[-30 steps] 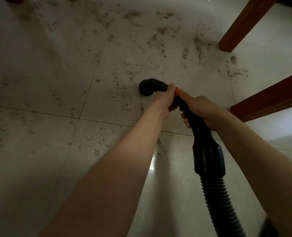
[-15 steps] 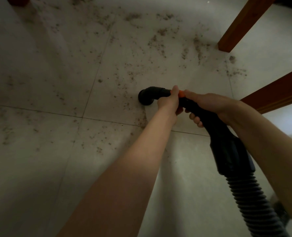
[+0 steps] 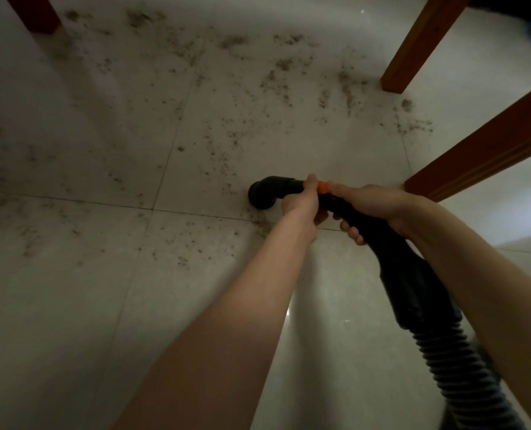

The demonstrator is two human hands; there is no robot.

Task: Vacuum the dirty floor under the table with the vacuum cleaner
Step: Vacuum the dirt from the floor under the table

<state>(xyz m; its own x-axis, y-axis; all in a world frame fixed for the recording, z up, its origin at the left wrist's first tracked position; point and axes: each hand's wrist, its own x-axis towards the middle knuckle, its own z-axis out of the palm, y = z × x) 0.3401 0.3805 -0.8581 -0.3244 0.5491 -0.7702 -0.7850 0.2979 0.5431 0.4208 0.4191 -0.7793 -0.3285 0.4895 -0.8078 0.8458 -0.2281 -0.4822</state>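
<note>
Nozzle: I see the black elbow-shaped nozzle (image 3: 263,193) mouth-down on the pale tiled floor (image 3: 71,305), just above a grout line, with dirt (image 3: 258,223) lying right beside it.
Left hand: my left hand (image 3: 301,203) is wrapped round the black wand just behind the nozzle, fingers curled under it.
Right hand: my right hand (image 3: 372,206) grips the wand further back, fingers curled beneath; an orange button (image 3: 322,187) shows between the two hands.
Hose: the wand widens into a black collar (image 3: 419,293) and then a ribbed hose (image 3: 462,370) that runs off the lower right edge.
Obstacles: a wooden table leg (image 3: 419,48) stands on the floor ahead to the right; a slanting wooden rail (image 3: 487,144) ends just beside my right hand.
Far left: a reddish leg (image 3: 37,13) stands at the top left corner, well apart from the nozzle.
Open room: bare tile spreads left and ahead of the nozzle, between the legs, speckled with scattered crumbs (image 3: 282,69).
Near side: the tile under my forearms looks cleaner.
Hard to tell: I cannot make out the dark and blue shapes at the top right corner.
Cut off: both legs leave the frame at the top.
</note>
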